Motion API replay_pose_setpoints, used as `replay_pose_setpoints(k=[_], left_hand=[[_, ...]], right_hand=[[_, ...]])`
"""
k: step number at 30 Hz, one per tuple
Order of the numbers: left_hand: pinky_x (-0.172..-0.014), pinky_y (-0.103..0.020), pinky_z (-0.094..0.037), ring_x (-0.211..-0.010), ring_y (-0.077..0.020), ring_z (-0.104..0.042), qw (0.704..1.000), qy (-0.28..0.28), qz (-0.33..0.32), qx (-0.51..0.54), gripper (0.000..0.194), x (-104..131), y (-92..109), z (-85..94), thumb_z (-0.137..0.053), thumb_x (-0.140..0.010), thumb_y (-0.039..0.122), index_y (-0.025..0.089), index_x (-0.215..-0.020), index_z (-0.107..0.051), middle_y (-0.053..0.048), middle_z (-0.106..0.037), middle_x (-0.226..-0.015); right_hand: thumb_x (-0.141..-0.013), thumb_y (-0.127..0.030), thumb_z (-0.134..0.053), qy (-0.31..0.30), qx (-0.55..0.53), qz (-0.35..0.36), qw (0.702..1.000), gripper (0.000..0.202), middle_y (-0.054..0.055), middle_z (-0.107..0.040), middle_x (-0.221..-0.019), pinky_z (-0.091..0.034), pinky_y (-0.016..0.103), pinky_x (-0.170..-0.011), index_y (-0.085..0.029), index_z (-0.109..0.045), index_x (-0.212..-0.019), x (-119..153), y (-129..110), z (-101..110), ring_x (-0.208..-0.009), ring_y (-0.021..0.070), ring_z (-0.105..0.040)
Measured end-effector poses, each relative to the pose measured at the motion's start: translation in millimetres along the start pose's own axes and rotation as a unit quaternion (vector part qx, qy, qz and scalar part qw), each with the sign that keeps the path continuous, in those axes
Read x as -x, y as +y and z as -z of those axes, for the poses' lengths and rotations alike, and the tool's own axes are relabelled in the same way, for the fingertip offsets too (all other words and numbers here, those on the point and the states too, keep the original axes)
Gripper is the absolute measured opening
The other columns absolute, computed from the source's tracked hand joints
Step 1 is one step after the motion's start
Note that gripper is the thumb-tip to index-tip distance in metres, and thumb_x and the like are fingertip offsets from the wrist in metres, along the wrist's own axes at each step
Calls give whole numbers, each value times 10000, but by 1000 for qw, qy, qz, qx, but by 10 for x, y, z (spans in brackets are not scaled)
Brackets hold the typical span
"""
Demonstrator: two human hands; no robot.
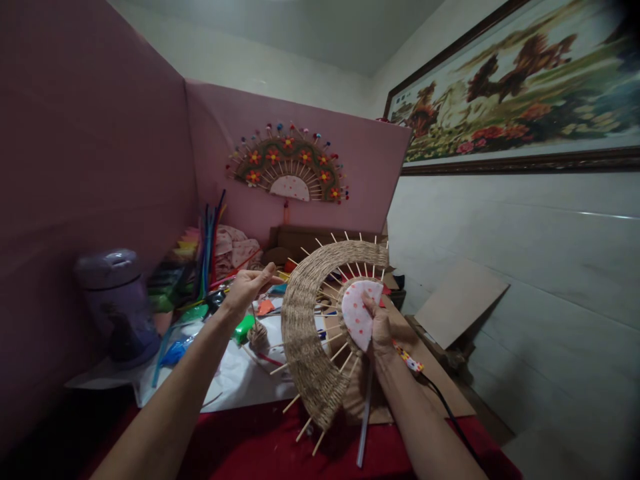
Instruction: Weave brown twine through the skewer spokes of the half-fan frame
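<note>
Inspecting for writing first, we find small dark marks at the upper left of the framed picture, too small to read; the lilac bottle bears a dark printed figure without legible lettering from here. We locate the surface below the hands: red cloth at the front edge, a white sheet over it at left, and flat brown cardboard at right. Pink panels enclose the left and rear; a glossy pale wall forms the right side. On the rear panel we note a decorated fan with orange-red flowers and multicoloured tips.

We hold the woven fan raised above the surface, in front of us. Its broad arc is coarse, ribbed brown twine woven across thin pale sticks, which project past the outer edge. Its half-round centre is white fabric with red dots. The right hand grips this centre, thumb on the front face. The left hand is beside the arc, thumb close to forefinger; we cannot tell whether they pinch a strand. A twine ball sits below it.
</note>
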State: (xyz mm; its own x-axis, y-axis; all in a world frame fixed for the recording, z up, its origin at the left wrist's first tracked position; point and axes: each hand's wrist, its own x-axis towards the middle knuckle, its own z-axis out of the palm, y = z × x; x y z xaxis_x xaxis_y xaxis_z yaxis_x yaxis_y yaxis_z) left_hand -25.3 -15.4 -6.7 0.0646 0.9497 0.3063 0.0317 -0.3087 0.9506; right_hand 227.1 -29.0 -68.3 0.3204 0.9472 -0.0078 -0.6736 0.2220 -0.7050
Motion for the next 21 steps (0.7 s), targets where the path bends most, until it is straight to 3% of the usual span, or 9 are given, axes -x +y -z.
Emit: replay_pose_setpoints(k=[5, 11, 21], left_hand=[[-421, -237, -141, -408, -51, -229, 999, -2, -8, -31, 530, 32, 71, -33, -612, -648, 610, 96, -653, -739, 48, -302, -385], [-425, -226, -209, -433, -70, -326, 997, -1, -43, -67, 527, 33, 73, -18, -598, -662, 604, 97, -647, -741, 18, -405, -404], [-509, -240, -338, -514, -122, -453, 984, -19, -95, -149, 530, 23, -3, -37, -523, -755, 566, 89, -742, -753, -38, -552, -490]], right_hand=[[-574, -225, -714, 10, 1, 26, 1000, 283, 5, -708, -676, -571, 318, -688, -151, -650, -840, -55, 30, 65, -711, 193, -679], [-576, -206, -687, 39, -16, 12, 999, 233, -14, -680, -597, -571, 305, -678, -145, -635, -794, -56, -11, 36, -696, 189, -678], [-576, -237, -677, 35, -44, 3, 998, 207, 2, -693, -642, -569, 305, -685, -159, -608, -755, -14, -63, 1, -730, 192, -679]])
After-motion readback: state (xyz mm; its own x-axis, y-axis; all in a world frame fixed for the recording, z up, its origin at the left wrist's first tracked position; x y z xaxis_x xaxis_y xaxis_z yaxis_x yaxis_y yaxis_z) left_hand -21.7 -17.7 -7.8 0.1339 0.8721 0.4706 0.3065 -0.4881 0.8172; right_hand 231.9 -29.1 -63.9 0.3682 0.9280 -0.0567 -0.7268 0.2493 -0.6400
